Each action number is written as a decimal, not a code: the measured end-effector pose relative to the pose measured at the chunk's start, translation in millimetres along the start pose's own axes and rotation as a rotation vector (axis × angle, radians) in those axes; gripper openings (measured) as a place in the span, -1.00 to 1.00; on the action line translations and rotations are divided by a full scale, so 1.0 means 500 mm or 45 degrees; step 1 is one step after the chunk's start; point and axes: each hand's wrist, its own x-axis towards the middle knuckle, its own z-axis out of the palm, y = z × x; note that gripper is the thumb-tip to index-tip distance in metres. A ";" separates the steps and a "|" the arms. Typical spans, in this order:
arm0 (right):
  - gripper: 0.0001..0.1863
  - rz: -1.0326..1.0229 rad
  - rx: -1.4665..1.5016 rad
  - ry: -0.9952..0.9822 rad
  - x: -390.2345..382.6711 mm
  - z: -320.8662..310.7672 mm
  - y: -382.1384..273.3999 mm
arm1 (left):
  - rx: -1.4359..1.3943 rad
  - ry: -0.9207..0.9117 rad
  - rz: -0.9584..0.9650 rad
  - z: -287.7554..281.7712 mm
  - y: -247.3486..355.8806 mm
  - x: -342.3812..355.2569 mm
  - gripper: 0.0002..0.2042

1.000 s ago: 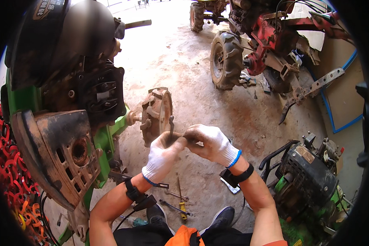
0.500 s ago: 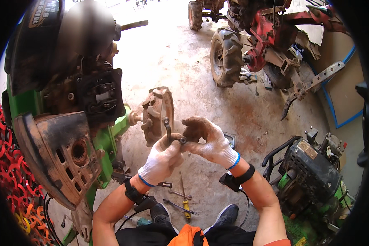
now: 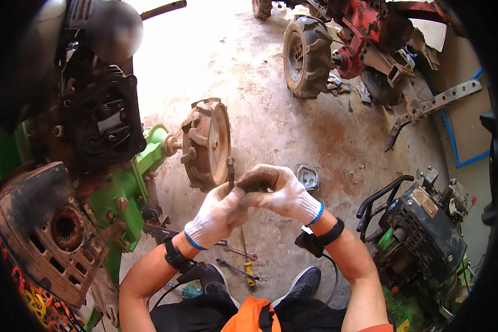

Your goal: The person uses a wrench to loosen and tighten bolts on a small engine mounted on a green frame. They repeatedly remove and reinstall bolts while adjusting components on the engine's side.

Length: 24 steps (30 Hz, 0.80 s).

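Note:
Both my hands wear white knitted gloves with dirty fingertips, and they meet in front of me above the floor. My left hand (image 3: pixel 218 216) is closed around a dark metal wrench (image 3: pixel 231 170), whose rounded end sticks up past the fingers. My right hand (image 3: pixel 279 191) is curled, its thumb and fingertips pressed together against the left fingers; what they pinch is hidden. To the left stands a green machine (image 3: pixel 122 193) with an opened black engine head (image 3: pixel 106 123) and a rusty, slotted muffler cover (image 3: pixel 50 232).
A lugged wheel (image 3: pixel 207 144) sits beyond my hands. On the floor lie a squarish metal cover (image 3: pixel 307 177), wrenches (image 3: pixel 239 270) and a yellow-handled screwdriver (image 3: pixel 249 273). A black engine (image 3: pixel 420 227) stands at right, a red machine (image 3: pixel 359 47) far right.
My view has shifted, so the green machine sits farther left and lower. The right fingers have folded in over the wrench's lower end, which showed before.

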 end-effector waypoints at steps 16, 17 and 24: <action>-0.48 0.476 0.572 -0.136 -0.037 -0.009 0.103 | -0.068 0.511 0.089 -0.012 -0.038 0.015 -0.80; -0.48 0.466 0.589 -0.171 -0.036 -0.005 0.109 | -0.100 0.550 0.052 -0.011 -0.043 0.015 -0.80; -0.48 0.557 0.656 -0.274 -0.035 0.003 0.135 | -0.095 0.556 0.028 -0.022 -0.058 0.019 -0.80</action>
